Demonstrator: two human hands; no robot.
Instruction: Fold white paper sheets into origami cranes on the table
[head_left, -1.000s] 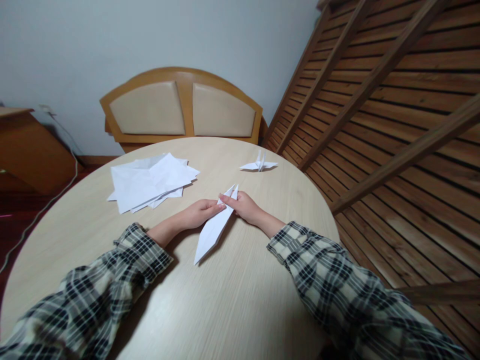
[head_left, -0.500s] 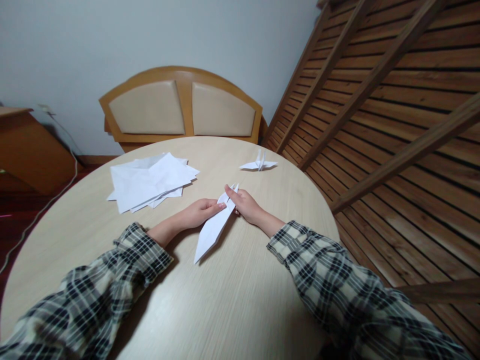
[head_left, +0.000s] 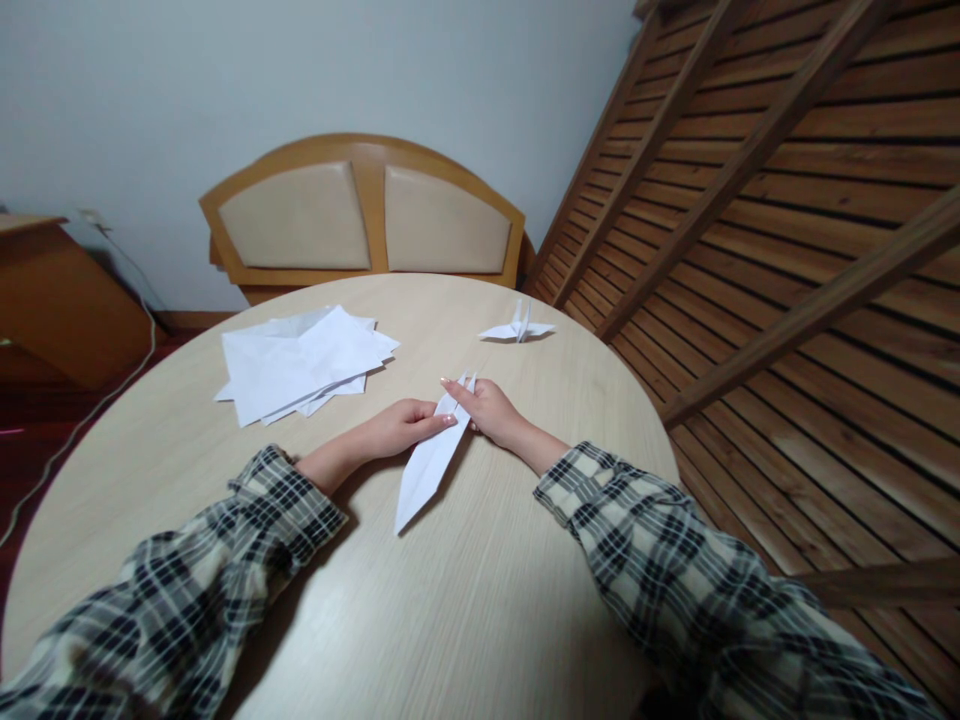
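A long, narrow folded white paper piece (head_left: pixel 427 468) lies on the round light-wood table (head_left: pixel 465 600), pointing toward me at its near tip. My left hand (head_left: pixel 401 424) presses on its middle from the left, fingers flat on the paper. My right hand (head_left: pixel 484 408) pinches the far, split end of the same piece with fingers and thumb. Both forearms wear plaid sleeves.
A loose stack of white paper sheets (head_left: pixel 300 362) lies at the table's back left. A finished white paper crane (head_left: pixel 517 327) stands at the back right. A wooden chair with padded back (head_left: pixel 360 215) is behind the table. Slatted wooden panels (head_left: pixel 787 200) fill the right.
My right hand has slid a little along the far end of the folded paper, and the piece has shifted slightly. My left hand stays pressed on it.
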